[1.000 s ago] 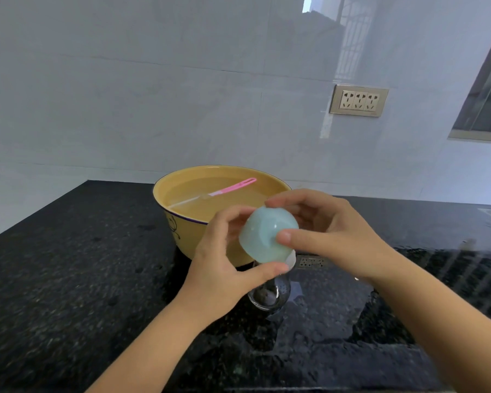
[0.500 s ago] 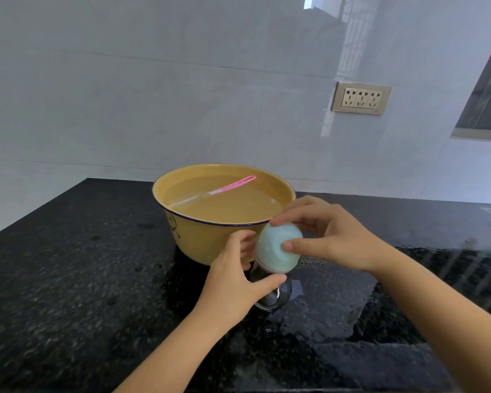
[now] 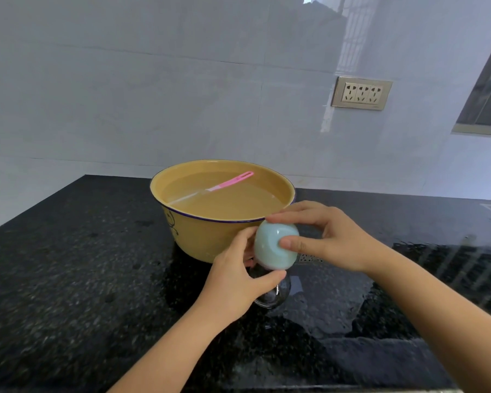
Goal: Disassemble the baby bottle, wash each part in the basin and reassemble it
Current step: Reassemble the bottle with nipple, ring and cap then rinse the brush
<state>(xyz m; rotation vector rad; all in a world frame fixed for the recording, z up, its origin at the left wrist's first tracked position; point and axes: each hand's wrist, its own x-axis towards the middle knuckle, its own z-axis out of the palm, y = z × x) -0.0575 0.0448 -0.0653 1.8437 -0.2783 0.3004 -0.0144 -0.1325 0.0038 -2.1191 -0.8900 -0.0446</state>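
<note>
The left hand (image 3: 236, 282) is wrapped around the clear baby bottle (image 3: 272, 293) just in front of the yellow basin (image 3: 187, 231), its long axis upright, while the right hand (image 3: 326, 236) pinches the pale blue cap (image 3: 270, 248) directly on top.

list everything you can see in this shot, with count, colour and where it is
basin: 1, yellow with dark rim, on the counter, holding water
brush: 1, pink handle, lying in the basin
bottle cap: 1, pale blue-green, on top of the bottle
bottle body: 1, clear, on the counter before the basin
counter: 1, black speckled, wet
wall socket: 1, beige, right on the wall
left hand: 1, gripping the bottle
right hand: 1, holding the cap
</note>
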